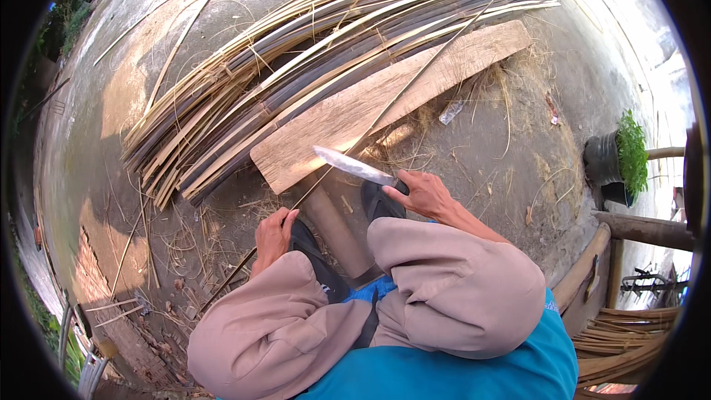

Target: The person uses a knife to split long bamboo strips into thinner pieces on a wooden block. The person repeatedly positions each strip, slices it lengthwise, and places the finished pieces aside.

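My left hand (pixel 274 235) is closed round a long, thin bamboo strip (pixel 406 87), which slants across a wooden plank (pixel 452 67) toward the far right and trails down past my left knee. In my right hand (pixel 424 194) is a knife (pixel 354 166), its broad pale blade pointing left. The blade lies over the strip's line just in front of the plank's near edge; whether they touch I cannot tell. Most of the knife's handle is hidden by my fingers. Both hands are just beyond my knees.
A large bundle of split bamboo strips (pixel 296 67) lies beyond the plank. Shavings (pixel 185 252) litter the ground. At the right are a potted plant (pixel 606 157), a wooden pole (pixel 644 230) and more strips (pixel 629 341). A narrow board (pixel 333 222) runs between my feet.
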### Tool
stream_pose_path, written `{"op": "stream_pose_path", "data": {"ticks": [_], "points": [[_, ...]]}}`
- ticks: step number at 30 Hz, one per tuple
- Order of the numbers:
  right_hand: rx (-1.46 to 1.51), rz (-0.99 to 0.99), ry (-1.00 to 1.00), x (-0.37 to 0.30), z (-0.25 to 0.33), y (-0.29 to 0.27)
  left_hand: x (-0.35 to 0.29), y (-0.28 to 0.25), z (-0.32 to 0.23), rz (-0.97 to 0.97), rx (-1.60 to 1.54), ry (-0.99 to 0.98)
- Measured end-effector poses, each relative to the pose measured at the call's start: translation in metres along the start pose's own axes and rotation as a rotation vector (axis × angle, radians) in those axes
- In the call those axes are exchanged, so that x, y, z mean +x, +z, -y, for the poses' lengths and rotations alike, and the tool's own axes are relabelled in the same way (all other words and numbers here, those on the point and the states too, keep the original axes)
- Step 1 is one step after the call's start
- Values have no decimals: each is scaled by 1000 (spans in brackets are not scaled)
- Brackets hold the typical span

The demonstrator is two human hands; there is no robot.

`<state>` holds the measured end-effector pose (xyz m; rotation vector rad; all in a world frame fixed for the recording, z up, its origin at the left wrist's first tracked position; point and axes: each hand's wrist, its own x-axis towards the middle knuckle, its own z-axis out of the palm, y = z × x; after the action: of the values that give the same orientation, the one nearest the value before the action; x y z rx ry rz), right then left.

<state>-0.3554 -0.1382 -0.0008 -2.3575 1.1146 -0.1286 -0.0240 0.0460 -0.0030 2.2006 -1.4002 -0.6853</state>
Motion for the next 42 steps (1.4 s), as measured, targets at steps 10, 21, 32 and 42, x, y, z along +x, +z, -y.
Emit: {"op": "stream_pose_path", "data": {"ticks": [10,21,32,42], "points": [[100,-150,376,69,-68,-59,-39,-35,42,135,-62,-135],[385,-490,664,73,-165,-91,-64,-49,76,104,-278,-307],[151,-102,46,5,-8,27,12,22,-10,48,-186,39],[219,-168,211,19,-56,10,-14,2,15,77,-231,1]]}}
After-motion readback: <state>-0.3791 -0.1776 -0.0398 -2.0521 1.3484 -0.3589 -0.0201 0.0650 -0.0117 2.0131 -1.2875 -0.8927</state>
